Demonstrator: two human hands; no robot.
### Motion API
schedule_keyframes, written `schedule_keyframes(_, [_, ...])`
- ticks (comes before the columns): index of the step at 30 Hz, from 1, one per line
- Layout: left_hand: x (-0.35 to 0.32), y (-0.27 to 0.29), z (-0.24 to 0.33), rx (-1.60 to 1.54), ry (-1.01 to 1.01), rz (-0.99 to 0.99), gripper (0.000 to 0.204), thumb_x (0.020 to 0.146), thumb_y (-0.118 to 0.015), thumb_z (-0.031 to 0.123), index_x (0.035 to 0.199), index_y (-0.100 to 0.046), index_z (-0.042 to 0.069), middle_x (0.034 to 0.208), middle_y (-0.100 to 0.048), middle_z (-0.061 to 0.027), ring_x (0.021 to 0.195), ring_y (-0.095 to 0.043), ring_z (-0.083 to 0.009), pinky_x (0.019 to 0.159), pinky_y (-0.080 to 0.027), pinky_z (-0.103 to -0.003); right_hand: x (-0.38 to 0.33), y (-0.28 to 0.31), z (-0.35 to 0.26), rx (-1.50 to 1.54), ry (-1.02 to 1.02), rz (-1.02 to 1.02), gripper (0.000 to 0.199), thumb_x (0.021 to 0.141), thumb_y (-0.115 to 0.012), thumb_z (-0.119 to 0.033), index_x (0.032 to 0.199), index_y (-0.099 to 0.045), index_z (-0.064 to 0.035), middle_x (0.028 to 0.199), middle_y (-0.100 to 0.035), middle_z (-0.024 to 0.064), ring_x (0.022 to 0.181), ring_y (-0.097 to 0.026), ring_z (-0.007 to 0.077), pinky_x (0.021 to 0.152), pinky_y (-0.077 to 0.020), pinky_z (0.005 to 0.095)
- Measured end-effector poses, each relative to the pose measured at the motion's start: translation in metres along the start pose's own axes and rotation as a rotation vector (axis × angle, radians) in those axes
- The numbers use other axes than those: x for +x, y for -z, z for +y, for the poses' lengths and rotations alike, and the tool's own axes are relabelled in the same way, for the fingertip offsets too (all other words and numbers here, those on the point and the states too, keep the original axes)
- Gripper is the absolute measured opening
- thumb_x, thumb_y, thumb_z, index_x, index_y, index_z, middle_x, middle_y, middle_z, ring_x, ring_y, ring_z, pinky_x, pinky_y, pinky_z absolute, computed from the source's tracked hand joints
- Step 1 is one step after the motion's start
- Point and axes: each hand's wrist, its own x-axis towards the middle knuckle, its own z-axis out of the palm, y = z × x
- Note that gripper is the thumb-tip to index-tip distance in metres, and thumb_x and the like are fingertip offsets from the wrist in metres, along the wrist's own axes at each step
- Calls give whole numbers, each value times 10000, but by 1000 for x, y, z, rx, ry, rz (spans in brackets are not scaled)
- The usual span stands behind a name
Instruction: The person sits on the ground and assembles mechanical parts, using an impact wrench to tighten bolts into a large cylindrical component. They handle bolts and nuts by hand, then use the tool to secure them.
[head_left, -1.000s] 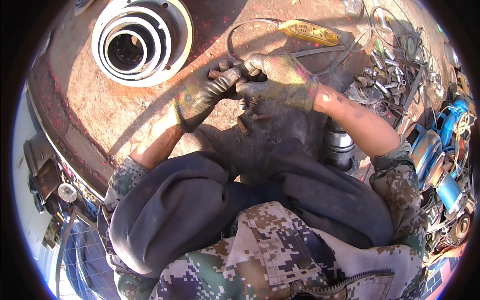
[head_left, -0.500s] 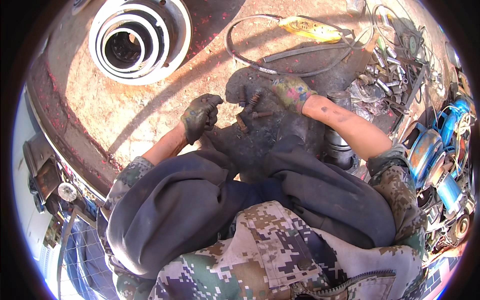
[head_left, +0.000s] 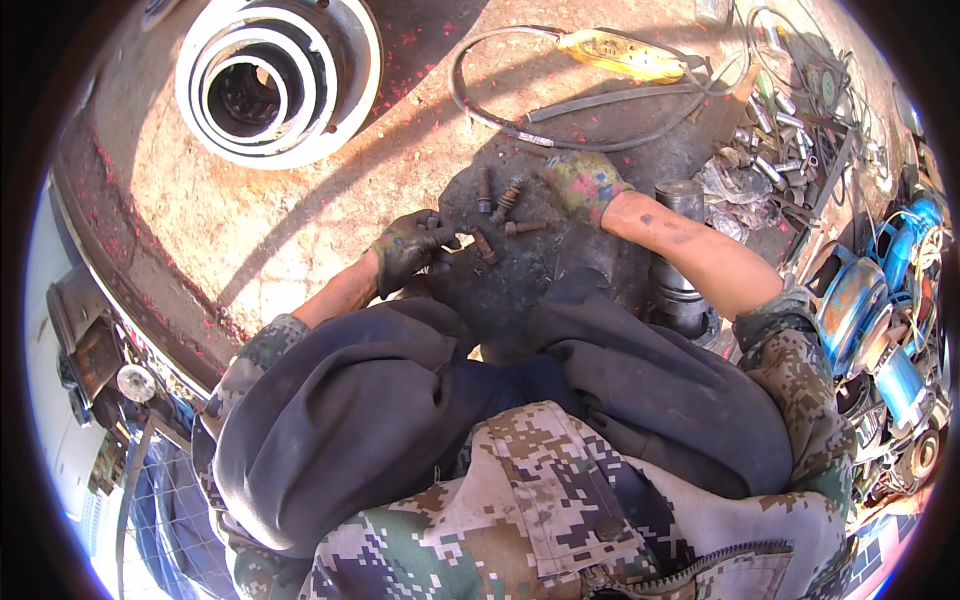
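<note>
Lying loose between the left hand and the right hand, four rusty bolts on the dark patch of ground could roll apart if a glove knocked them, being narrow and round. The left grip is partly curled just beside the nearest bolt; whether it holds anything, I cannot tell. The right grip's fingers are hidden, so its state is unclear too; the cable near it might snag them.

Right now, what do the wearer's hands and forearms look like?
Left hand: dark, grimy work glove. Right hand: work glove blotched yellow-green and pink. Pixelated camouflage sleeves stop short of the wrists; the bare right forearm is smudged.
</note>
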Motion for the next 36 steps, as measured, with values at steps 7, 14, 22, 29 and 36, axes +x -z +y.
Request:
schedule_keyframes(7, [8,2,5,-172,-204,106,309,919,-749,49,1185,-612,-28,1006,-694,-106,778,-694,-182,680,-600,-320,-8,5,2,6,-45,-185,246,890,-649,-200,1078,-751,-79,1005,-748,208,986,-729,406,838,-569,510])
schedule_keyframes(14, [39,-18,36,512,-225,362,441,906,-811,340,1125,-658,-10,897,-694,-87,734,-654,-156,688,-543,-325,-37,1,-8,5,42,-335,278,861,-632,-139,1097,-769,-85,1037,-756,205,1024,-728,411,887,-568,508])
schedule_keyframes(22, [43,-55,59,927,-340,406,605,878,-791,459,1203,-628,-25,1132,-728,-198,1090,-702,-309,920,-521,-410,-43,-23,-6,24,34,-204,247,842,-643,-98,1055,-764,-67,1021,-753,217,997,-735,408,835,-585,506])
schedule_keyframes(29, [61,-48,43,901,-407,419,482,889,-724,267,1240,-634,-50,1202,-724,-249,1162,-688,-387,955,-537,-434,-28,-49,-12,115,75,7,204,864,-628,-90,1011,-763,-43,984,-749,217,978,-738,410,828,-591,502])
schedule_keyframes(36, [39,7,48,84,-195,-52,142,853,-633,91,988,-611,51,843,-595,-11,733,-592,-125,642,-482,-277,-16,-75,-13,32,80,6,226,915,-627,-209,1021,-752,-55,949,-744,207,955,-725,420,837,-568,506])
